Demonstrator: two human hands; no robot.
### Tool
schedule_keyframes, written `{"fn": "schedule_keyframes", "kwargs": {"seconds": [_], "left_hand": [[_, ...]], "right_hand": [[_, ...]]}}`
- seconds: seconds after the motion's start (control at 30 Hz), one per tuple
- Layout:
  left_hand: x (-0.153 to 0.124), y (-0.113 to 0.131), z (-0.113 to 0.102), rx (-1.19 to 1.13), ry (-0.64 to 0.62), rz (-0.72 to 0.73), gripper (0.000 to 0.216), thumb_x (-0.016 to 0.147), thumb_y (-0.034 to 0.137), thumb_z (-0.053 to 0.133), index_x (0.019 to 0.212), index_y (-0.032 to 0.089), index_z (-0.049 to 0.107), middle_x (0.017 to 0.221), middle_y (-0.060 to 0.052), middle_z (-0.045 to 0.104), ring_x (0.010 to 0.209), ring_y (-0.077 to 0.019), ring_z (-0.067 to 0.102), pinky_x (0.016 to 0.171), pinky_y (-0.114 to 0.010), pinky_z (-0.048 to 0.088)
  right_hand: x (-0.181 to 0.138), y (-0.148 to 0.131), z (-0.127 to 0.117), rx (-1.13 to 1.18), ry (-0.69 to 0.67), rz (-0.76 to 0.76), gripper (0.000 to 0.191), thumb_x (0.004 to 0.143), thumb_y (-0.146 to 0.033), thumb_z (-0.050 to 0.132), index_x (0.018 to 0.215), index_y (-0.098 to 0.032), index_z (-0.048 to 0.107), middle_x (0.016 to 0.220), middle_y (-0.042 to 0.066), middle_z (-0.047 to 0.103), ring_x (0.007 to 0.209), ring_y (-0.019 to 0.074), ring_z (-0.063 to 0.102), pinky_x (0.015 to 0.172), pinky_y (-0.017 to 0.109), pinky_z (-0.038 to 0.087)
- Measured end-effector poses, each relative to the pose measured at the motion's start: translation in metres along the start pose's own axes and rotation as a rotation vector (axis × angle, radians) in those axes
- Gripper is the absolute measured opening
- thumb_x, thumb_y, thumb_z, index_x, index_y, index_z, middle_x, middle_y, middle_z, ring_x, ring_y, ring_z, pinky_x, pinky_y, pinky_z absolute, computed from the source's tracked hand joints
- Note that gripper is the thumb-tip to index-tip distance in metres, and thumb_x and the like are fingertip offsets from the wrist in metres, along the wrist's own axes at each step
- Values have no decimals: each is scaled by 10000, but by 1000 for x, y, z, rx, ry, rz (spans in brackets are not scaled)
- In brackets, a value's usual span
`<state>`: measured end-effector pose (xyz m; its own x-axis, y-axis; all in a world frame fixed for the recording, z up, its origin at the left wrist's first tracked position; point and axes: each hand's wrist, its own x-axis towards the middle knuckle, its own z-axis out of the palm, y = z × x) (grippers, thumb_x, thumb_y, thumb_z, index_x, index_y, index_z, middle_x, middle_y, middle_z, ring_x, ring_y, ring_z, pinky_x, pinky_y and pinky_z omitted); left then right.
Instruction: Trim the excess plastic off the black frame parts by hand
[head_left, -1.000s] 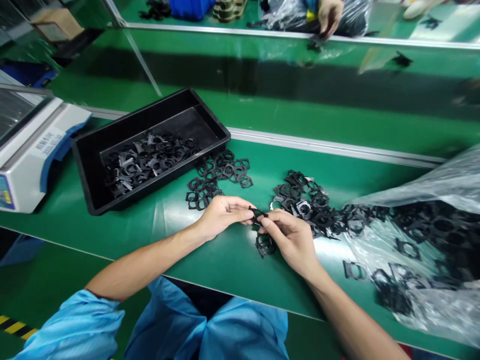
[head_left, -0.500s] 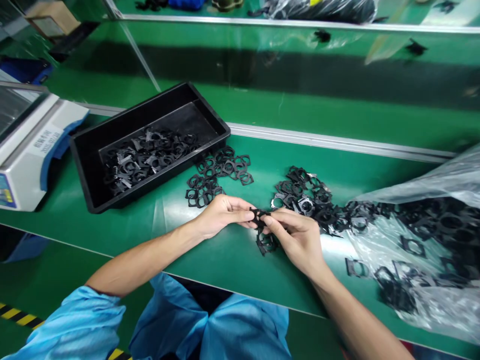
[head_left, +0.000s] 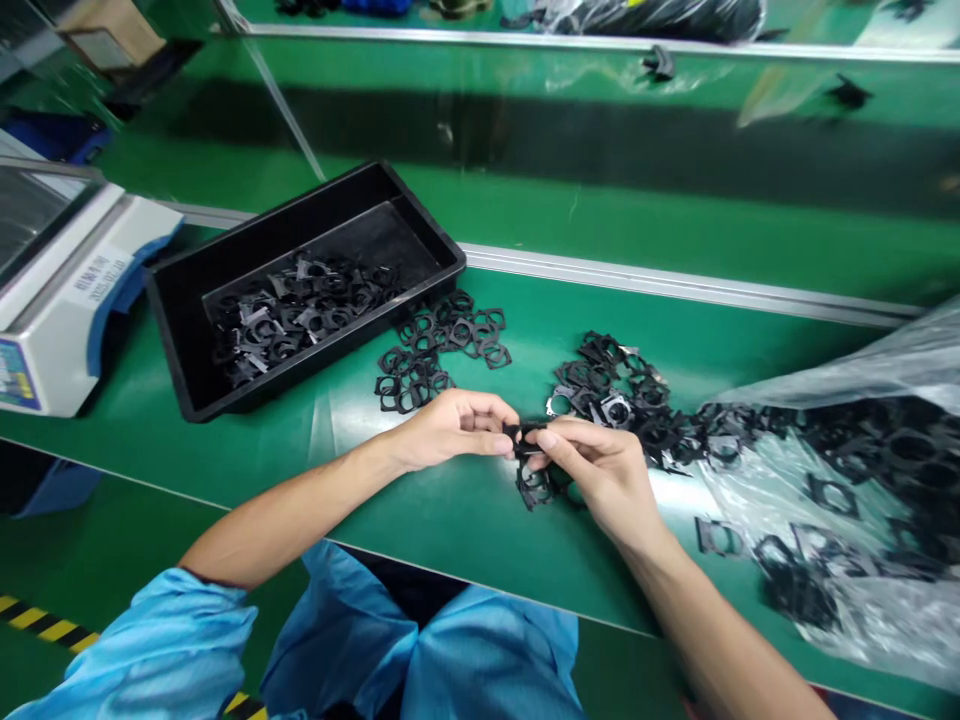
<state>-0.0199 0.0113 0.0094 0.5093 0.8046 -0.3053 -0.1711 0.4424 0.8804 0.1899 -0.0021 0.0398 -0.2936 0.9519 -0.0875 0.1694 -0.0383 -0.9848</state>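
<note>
Between both hands is a small black plastic part, partly covered by fingers. My left hand pinches its left side with thumb and fingers, while my right hand grips the right side. Just below the fingers, a few loose black ring-shaped parts lie on the green bench. Behind my right hand is a heap of similar black parts, spreading rightward. Beyond my left hand lies a group of flat black frames with round holes.
A black tray holding many black parts stands at the left back. Left of it is a white and blue device resembling a scale. A clear plastic bag with more parts spills open at right. A metal rail runs along the back.
The black part between my hands has been turned slightly and now looks flatter. Both hands stay nearly in place; the whole view has shifted a little.
</note>
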Motion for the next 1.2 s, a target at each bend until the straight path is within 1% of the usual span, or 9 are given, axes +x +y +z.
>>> {"fn": "schedule_keyframes", "kwargs": {"seconds": [0.1, 0.27, 0.47, 0.57, 0.77, 0.87, 1.0, 1.13, 1.2], "left_hand": [[0, 4, 2, -5, 17, 24, 436, 663, 458, 903, 856, 114, 718, 692, -42, 741, 623, -119, 684, 648, -216, 520], [0, 9, 5, -3, 41, 14, 399, 662, 437, 904, 771, 114, 697, 636, -33, 727, 569, -127, 689, 601, -214, 515], [2, 3, 6, -31, 101, 40, 406, 656, 426, 908, 827, 112, 715, 659, -25, 721, 590, -129, 692, 626, -232, 535], [3, 0, 6, -31, 144, 83, 405, 669, 427, 898, 849, 115, 713, 692, -23, 721, 618, -126, 696, 646, -233, 537], [1, -3, 10, 97, 135, 168, 336, 789, 432, 797, 852, 140, 643, 646, 30, 624, 550, -82, 596, 560, -199, 452], [-1, -4, 12, 206, 161, 226, 265, 855, 396, 729, 897, 153, 629, 701, 24, 612, 632, -93, 597, 631, -211, 476], [-2, -6, 12, 300, 208, 335, 142, 888, 283, 679, 961, 170, 632, 846, -8, 658, 795, -118, 644, 769, -233, 517], [-1, -8, 11, 319, 212, 359, 86, 882, 215, 673, 924, 173, 612, 884, -22, 687, 847, -131, 678, 805, -239, 531], [-1, -9, 10, 321, 207, 372, 80, 881, 200, 673, 928, 174, 613, 912, -30, 697, 877, -135, 687, 832, -245, 536]], "right_hand": [[2, 1, 0, 96, -9, 35, 355, 836, -525, 767, 688, -204, 789, 656, 44, 709, 633, 160, 626, 619, 283, 520], [2, 7, 2, 262, -18, 151, 273, 766, -487, 839, 804, -218, 815, 794, 34, 752, 642, 136, 654, 643, 273, 562], [1, 13, 5, 325, 74, 198, 328, 686, -476, 896, 869, -214, 822, 785, 36, 779, 619, 146, 691, 635, 285, 607], [1, 12, 5, 276, 93, 166, 317, 713, -475, 878, 871, -205, 827, 773, 39, 768, 583, 141, 690, 608, 280, 614], [-1, 10, 7, 190, 90, 94, 267, 786, -447, 834, 903, -207, 834, 798, 41, 741, 575, 130, 704, 580, 237, 604], [-1, 13, 9, 211, 95, 73, 241, 791, -429, 837, 912, -221, 830, 816, 30, 731, 603, 131, 722, 617, 237, 618], [-1, 14, 9, 232, 84, 40, 257, 780, -412, 854, 958, -231, 814, 822, 26, 728, 664, 146, 737, 679, 257, 638], [-4, 10, 8, 136, 127, -83, 247, 795, -364, 848, 1005, -244, 798, 936, 41, 715, 758, 144, 717, 759, 276, 640], [-5, 8, 8, 56, 137, -138, 213, 823, -353, 821, 1002, -240, 796, 982, 57, 709, 778, 152, 700, 753, 291, 637]]}}
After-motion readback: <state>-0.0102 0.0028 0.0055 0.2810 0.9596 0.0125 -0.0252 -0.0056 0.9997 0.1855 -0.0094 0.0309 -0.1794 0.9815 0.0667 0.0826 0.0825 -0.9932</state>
